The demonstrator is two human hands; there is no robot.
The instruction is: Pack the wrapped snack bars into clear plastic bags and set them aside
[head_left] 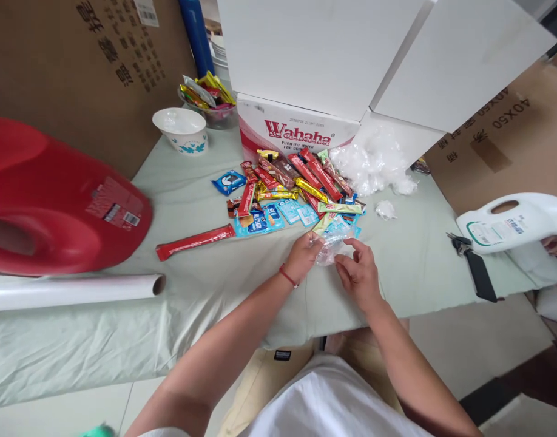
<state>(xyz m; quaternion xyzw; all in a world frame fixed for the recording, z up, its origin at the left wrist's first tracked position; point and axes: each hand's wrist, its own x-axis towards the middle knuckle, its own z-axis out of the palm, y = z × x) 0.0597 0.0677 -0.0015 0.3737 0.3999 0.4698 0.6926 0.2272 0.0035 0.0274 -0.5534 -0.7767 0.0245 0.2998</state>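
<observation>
Bag (329,247): a small clear plastic one, being held just above the near table edge (215,285), near side of the snack pile (290,191).
Left hand (303,255): fingers are closing on the bag's left edge, pinching it.
Right hand (359,273): fingers half curled, tips touching the bag's right side; whether they are gripping it, I cannot tell.
Doing it well: judging by the thin film, rubbing the two layers apart with light fingertip pressure is working better than tugging.
Beyond: red stick (195,241) lying left; white jug (510,223) right.
</observation>
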